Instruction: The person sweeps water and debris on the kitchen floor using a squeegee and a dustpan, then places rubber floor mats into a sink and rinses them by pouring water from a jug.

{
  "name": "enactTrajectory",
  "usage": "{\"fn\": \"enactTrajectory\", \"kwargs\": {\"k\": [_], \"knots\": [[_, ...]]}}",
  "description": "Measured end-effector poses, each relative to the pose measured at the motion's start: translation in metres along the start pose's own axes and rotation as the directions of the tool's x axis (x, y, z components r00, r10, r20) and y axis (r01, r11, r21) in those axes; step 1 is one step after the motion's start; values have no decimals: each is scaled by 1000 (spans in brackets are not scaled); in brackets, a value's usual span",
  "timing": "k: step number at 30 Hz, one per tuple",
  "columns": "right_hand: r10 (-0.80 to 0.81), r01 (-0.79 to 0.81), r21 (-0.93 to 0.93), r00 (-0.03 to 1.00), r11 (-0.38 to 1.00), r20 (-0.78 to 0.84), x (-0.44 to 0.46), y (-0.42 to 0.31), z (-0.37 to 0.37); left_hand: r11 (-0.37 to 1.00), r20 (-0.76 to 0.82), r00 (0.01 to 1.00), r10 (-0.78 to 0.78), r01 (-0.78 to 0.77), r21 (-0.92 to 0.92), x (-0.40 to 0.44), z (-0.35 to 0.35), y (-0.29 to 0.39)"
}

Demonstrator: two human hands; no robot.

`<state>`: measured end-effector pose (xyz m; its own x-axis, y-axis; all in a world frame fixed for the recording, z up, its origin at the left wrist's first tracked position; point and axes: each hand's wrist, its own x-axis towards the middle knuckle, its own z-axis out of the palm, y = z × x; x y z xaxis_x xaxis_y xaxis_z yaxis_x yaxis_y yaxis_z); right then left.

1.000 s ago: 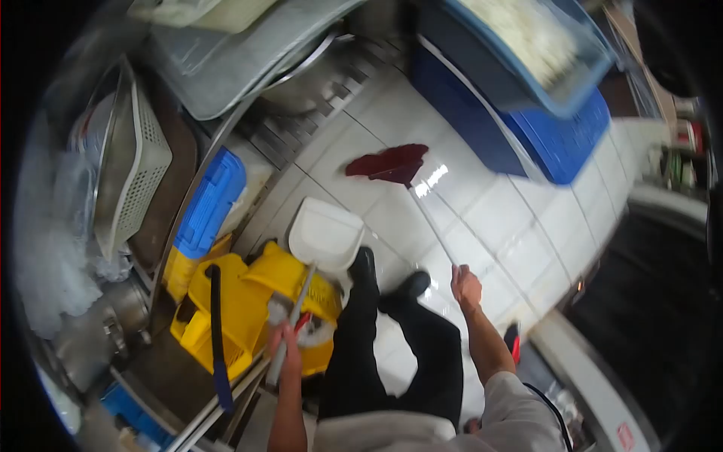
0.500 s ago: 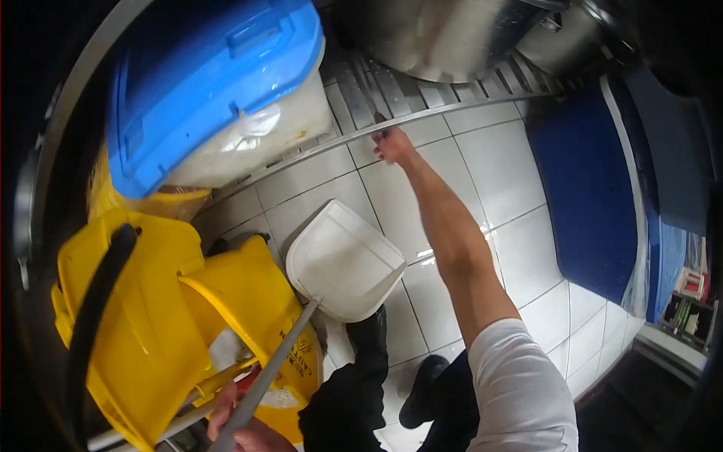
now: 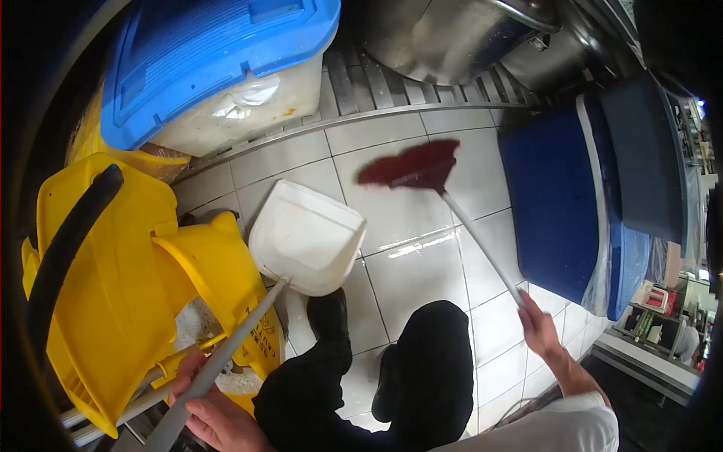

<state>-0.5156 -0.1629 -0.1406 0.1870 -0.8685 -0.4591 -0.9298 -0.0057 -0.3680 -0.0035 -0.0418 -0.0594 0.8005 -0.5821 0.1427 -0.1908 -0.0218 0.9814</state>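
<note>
"Several large things surround the person on the white tiled floor (image 3: 414,294). Can you tell me them, beginning with the biggest?"

"Yes. At the right side of the view there is a dark blue bin (image 3: 546,203), and at the left side there is a yellow mop bucket (image 3: 98,248). Farther than the bucket, a pale container (image 3: 233,109) carries a bright blue lid (image 3: 218,56)."

"And where is the broom (image 3: 425,177)?"

"Its dark red head, which is a little blurred, is between the dustpan (image 3: 305,237) and the bin, apart from both. Whether the bristles touch the floor, I cannot tell."

"Where exactly is the dustpan?"

"It is white, and it is just beside the yellow bucket. Its grey handle (image 3: 240,339) slants back toward the person."

"How are the hands?"

"Both are closed. The left hand (image 3: 211,414) wraps around the grey handle, with the thumb along it. The right hand (image 3: 538,328) has its fingers curled around the pale stick of the broom."
</note>
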Motion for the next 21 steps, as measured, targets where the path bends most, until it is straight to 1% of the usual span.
{"fn": "enactTrajectory", "kwargs": {"k": [1,2,3,4,5,6,7,8,9,10,11,13,14,15,16,17,18,19,21], "knots": [[-75,75,-1,996,997,-51,-18,8,-11,1000,0,1000,-6,6,-5,1,0,1],[75,-75,16,997,997,30,-13,-3,-11,998,-20,999,-38,37,-45,2,2,0],[228,-233,33,967,972,113,2,-25,-4,995,-26,997,-67,65,-81,6,6,2],[145,-149,66,988,987,56,36,-33,24,998,-84,996,-28,22,-67,4,16,2],[70,-71,77,997,994,17,85,-48,51,998,-71,997,-24,19,-64,3,15,1],[-31,41,138,997,990,-73,146,-59,87,1000,-49,999,20,-21,-13,3,13,-2],[-120,151,162,975,975,-187,206,-89,105,998,-16,998,60,-59,37,2,13,-4],[-177,206,126,962,970,-209,257,-123,110,997,16,998,56,-56,50,1,17,-1],[-236,269,64,919,961,-315,298,-153,114,1000,-1,1000,20,-20,16,-2,22,4],[-305,354,53,864,934,-400,334,-163,121,1000,9,1000,-6,6,8,-3,24,5],[-270,322,74,879,944,-392,329,-153,122,999,19,999,-32,32,0,-4,26,6],[-265,288,54,929,956,-259,312,-154,102,994,67,996,63,-57,-96,-4,20,6],[-261,277,33,935,960,-241,273,-124,100,997,127,989,80,-79,-15,-6,27,16],[-170,166,-41,978,985,-124,221,-90,98,998,135,989,64,-60,-28,-11,30,26],[-76,77,-51,997,996,19,154,-55,93,999,191,981,36,-35,-4,-14,33,37],[-60,61,-47,998,997,30,79,-22,86,1000,250,968,6,-13,27,-13,32,50],[113,-98,-89,977,991,180,5,-2,70,1000,321,947,-17,17,4,-12,32,64],[124,-113,-68,971,991,204,-63,-1,40,999,316,948,-35,34,8,-14,28,80],[195,-192,-38,950,981,244,-151,-14,-21,960,343,897,-278,266,83,-17,23,115]]}}
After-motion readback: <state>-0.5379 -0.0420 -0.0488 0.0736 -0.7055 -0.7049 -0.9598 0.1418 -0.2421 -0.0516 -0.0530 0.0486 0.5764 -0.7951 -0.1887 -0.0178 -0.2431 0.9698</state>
